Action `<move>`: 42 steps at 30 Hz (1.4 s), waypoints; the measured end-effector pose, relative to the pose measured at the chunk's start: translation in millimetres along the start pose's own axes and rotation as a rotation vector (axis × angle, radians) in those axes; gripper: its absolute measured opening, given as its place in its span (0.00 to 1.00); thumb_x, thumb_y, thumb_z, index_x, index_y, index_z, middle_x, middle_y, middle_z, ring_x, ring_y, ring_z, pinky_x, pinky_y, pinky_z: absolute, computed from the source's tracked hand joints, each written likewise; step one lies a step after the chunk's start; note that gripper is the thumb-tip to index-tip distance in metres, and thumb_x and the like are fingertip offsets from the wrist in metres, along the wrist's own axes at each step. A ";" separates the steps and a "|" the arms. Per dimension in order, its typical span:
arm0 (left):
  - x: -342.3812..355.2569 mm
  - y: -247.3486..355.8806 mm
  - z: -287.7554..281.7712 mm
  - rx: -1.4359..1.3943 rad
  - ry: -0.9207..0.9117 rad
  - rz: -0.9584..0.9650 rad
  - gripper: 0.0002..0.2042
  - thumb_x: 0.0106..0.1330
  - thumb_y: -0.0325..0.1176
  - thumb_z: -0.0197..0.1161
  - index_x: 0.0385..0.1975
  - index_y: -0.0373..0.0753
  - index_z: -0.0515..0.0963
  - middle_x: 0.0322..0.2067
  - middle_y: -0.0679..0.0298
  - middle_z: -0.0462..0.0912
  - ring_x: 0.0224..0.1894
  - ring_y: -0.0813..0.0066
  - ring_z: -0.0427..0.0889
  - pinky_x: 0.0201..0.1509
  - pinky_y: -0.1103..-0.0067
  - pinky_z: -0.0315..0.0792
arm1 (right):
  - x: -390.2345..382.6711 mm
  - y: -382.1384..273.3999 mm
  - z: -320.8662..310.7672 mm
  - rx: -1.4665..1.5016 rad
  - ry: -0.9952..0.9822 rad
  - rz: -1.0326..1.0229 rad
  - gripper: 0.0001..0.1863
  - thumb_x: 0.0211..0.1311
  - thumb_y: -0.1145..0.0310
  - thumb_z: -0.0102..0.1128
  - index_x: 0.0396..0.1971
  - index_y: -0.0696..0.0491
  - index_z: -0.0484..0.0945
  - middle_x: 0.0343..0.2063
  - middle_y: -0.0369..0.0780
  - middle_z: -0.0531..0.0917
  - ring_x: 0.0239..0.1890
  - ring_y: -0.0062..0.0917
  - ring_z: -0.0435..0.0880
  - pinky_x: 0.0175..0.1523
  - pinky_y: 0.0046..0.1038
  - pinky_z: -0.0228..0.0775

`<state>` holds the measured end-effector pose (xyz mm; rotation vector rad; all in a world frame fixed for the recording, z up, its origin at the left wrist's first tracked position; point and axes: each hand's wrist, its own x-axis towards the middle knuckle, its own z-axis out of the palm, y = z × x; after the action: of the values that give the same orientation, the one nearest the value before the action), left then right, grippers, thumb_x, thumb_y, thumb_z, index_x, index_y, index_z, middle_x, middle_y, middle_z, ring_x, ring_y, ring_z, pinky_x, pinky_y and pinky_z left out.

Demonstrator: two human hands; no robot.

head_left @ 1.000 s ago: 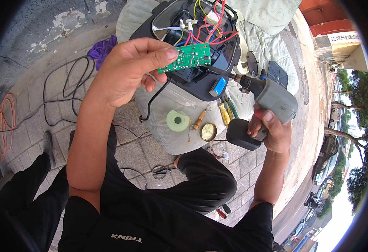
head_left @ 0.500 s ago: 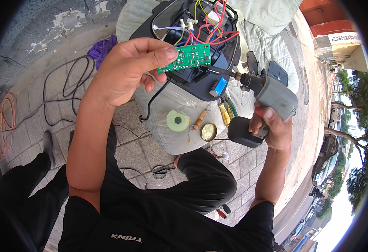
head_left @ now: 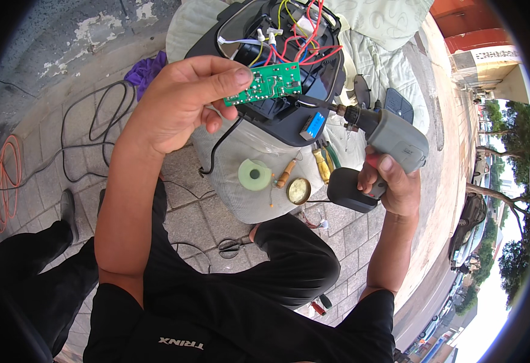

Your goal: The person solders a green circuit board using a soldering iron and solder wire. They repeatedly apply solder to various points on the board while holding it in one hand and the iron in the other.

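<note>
My left hand (head_left: 183, 91) pinches a green circuit board (head_left: 275, 80) by its left end, between thumb and fingers. The board is raised over a black appliance housing (head_left: 259, 126), with red, yellow, blue and white wires (head_left: 295, 42) showing behind it. In my right hand (head_left: 399, 187) is a grey cordless drill (head_left: 398, 138) with a black battery base, gripped by its handle. Its long dark bit (head_left: 316, 101) points left to the board's lower right corner; whether it touches, I cannot tell. A blue rectangular part (head_left: 314, 125) sits on the housing's right side.
On the pale cloth (head_left: 228, 196) lie a light green disc (head_left: 254, 174), a wooden-handled tool (head_left: 286, 173), a round tin (head_left: 299, 190) and yellow-handled pliers (head_left: 321, 165). At left are a black cable (head_left: 65, 142), an orange cord (head_left: 12, 175) and another person's shoe (head_left: 68, 209).
</note>
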<state>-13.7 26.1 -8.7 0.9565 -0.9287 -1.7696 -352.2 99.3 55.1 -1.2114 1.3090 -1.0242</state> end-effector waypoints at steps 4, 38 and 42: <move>0.1 1.4 -0.5 -0.023 -0.012 -0.020 0.13 0.69 0.37 0.70 0.45 0.36 0.82 0.31 0.71 0.80 0.24 0.83 0.81 0.18 0.87 0.66 | 0.2 0.0 -0.8 -0.006 -0.017 -0.001 0.20 0.60 0.63 0.72 0.41 0.65 0.78 0.23 0.42 0.81 0.17 0.26 0.79 0.25 0.27 0.75; 4.0 0.3 -8.0 -0.168 -0.061 -0.071 0.14 0.68 0.37 0.71 0.45 0.34 0.82 0.30 0.69 0.81 0.23 0.81 0.84 0.17 0.87 0.70 | -0.2 1.5 -1.1 -0.014 -0.035 -0.049 0.22 0.60 0.64 0.72 0.45 0.65 0.77 0.31 0.44 0.82 0.19 0.26 0.81 0.26 0.29 0.76; 3.9 0.7 -7.9 -0.170 -0.067 -0.073 0.14 0.68 0.37 0.71 0.45 0.34 0.83 0.30 0.69 0.81 0.23 0.81 0.84 0.17 0.87 0.70 | -0.7 1.9 -1.6 -0.018 -0.039 -0.047 0.22 0.60 0.64 0.72 0.45 0.65 0.77 0.30 0.44 0.82 0.19 0.26 0.81 0.26 0.29 0.76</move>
<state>-7.6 20.8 -12.2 0.8357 -0.7787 -1.9190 -354.1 100.1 53.5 -1.2744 1.2674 -1.0195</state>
